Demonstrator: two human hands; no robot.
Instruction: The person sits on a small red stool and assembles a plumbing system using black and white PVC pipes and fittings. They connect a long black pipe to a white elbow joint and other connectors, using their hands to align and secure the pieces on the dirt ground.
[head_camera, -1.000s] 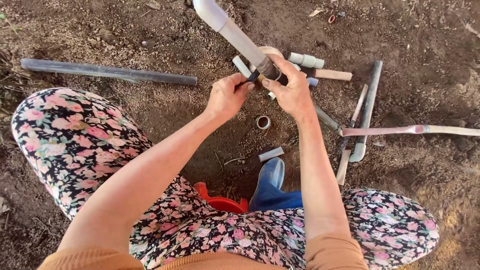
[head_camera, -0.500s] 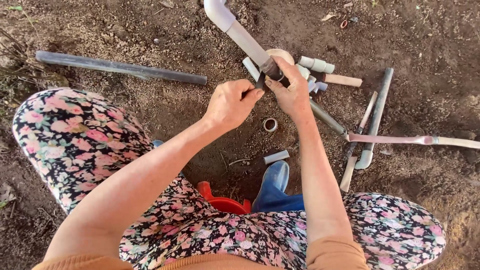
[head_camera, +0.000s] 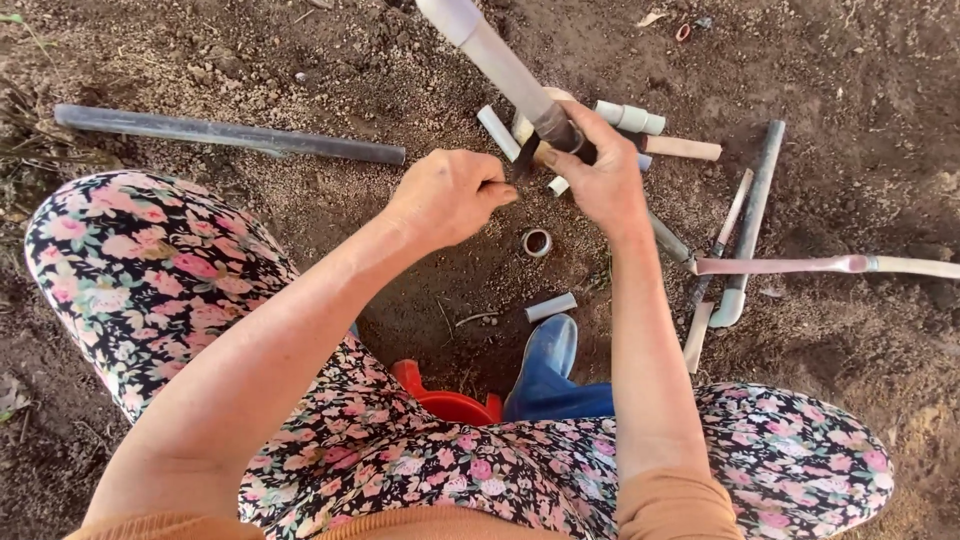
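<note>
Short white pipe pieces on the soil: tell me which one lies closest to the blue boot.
The short white pipe piece lying flat just above the blue boot toe, below the small ring. The other white offcuts lie farther up, around the right hand.

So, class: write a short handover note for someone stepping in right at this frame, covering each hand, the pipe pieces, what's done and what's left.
Right hand: gripping the dark end of the pale pipe, held up at a slant.
Left hand: closed beside that end, pinching something too small to identify.
On the soil: a ring fitting, a short pipe piece, a long dark pipe, and more offcuts by the right hand.
Done: pipe lifted and in hand.
Left: work at the pipe end appears unfinished; loose pieces still lie on the ground.
</note>
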